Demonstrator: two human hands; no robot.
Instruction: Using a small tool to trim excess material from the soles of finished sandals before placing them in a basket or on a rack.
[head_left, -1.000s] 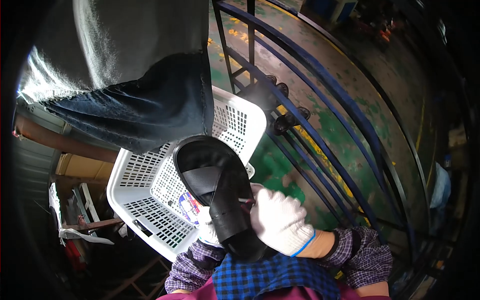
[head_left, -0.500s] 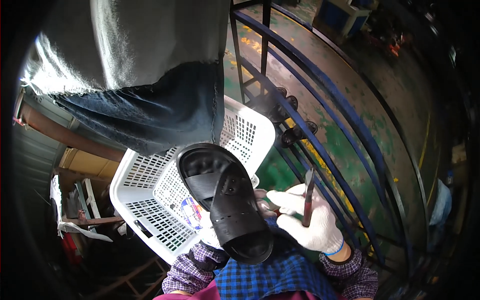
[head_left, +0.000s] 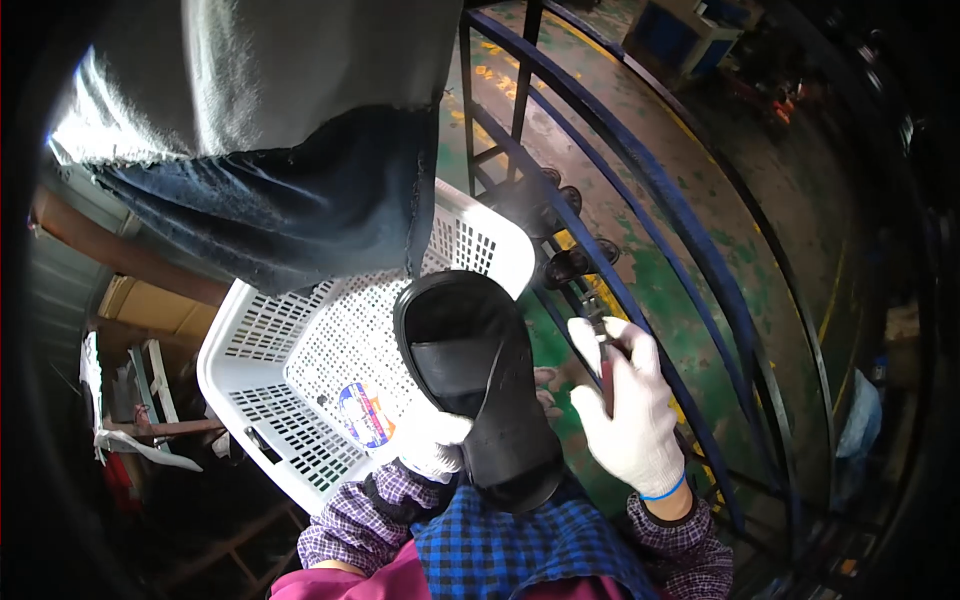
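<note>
A black slide sandal (head_left: 508,420) hangs in front of me over the edge of a white plastic basket, its wide strap facing up. My left hand (head_left: 435,440), in a white knitted glove, grips the sandal by its left side; part of the fingers is hidden beneath it. To the right, apart from the sandal, my gloved right hand (head_left: 632,425) is closed round a small red-handled tool (head_left: 606,368) with a dark metal head pointing away from me. The tool's exact kind is hard to make out.
The white perforated basket (head_left: 222,345) carries a round coloured label. Dark cloth (head_left: 300,210) drapes over its far side. Along the right runs a blue metal rack (head_left: 690,230), with dark round items near its lower bars. Cardboard and scrap (head_left: 150,310) lie at the left.
The sandal has turned more upright and shifted right, so my left glove shows beside it. My right hand has drawn away to the right, the tool's head tilting left.
</note>
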